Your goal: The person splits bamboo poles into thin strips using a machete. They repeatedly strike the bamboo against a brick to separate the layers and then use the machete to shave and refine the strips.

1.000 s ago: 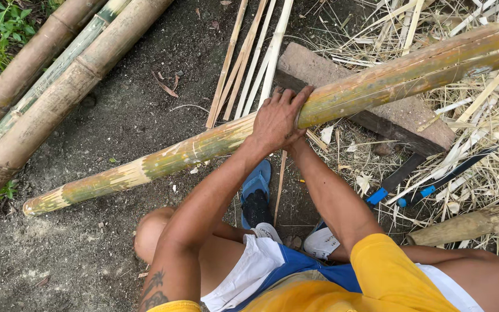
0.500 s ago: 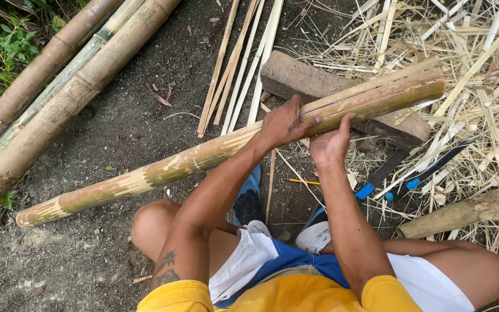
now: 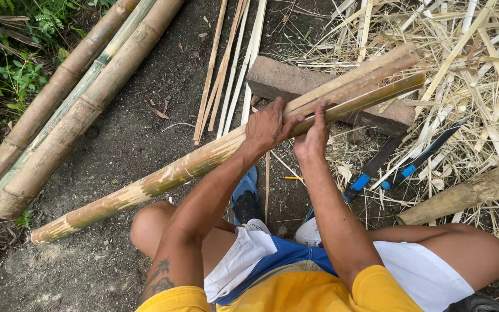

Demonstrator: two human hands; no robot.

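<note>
Bamboo pole (image 3: pixel 163 179): long, green and yellow, lying slantwise across the dirt from lower left to upper right, its far end propped on a block; that end is split lengthwise into two pieces that gape a little.
Left hand (image 3: pixel 268 126): laid on top of the pole where the split begins, fingers (image 3: pixel 287 115) spread apart and pressed flat on the upper piece, not wrapped around it.
Right hand (image 3: pixel 313 137): just beside the left, fingers together and curled over the lower split piece (image 3: pixel 371 98), thumb up against its edge.
Block (image 3: pixel 278 81): a grey-brown slab of stone or wood lying on the ground under the split end, touching the pole.
Thin strips (image 3: pixel 232 69): a bundle of pale slats lying on the ground beyond the pole, running away from the person.
Whole poles (image 3: pixel 82 98): three thick stems side by side at the left, along the edge of the greenery, well apart from the hands.
Shavings (image 3: pixel 469 58): a loose heap of pale slivers and straw-like scraps covering the ground at the right.
Blue-handled tools (image 3: pixel 399 164): two dark blades with blue grips lying in the shavings, near the right hand but untouched.
Short log (image 3: pixel 463 193): a rough, round piece lying at the right, near the person's knee.
Person: seated low on the dirt, knees apart, in yellow shirt and blue-and-white shorts.
</note>
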